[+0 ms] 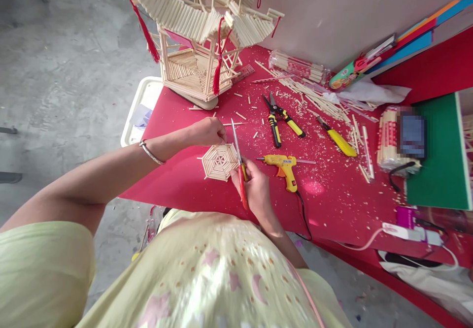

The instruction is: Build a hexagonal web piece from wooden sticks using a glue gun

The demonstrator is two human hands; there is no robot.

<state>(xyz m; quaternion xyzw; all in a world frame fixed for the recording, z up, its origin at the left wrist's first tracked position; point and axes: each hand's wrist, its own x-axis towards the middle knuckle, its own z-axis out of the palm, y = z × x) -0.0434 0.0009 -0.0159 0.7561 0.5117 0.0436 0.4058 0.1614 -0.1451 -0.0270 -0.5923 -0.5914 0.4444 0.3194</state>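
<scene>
A small hexagonal panel of wooden sticks (219, 162), laid like a web, is at the red table's front edge. My right hand (255, 184) grips a pair of scissors with red and yellow handles (242, 182). Their blades point away from me, past the panel's right side, and my right fingers reach that edge of the panel. Just above the panel's far edge, my left hand (210, 131) is closed with its fingertips pinched; whatever they hold is too small to make out. A thin stick (235, 123) lies beyond the blades.
A stick-built pavilion with red tassels (192, 72) stands at the back left. To the right lie a yellow glue gun (284, 165) with its cord, cutting pliers (281, 118), a yellow utility knife (338, 138), bundled sticks (299, 67) and scattered chips. A power strip (402, 231) sits front right.
</scene>
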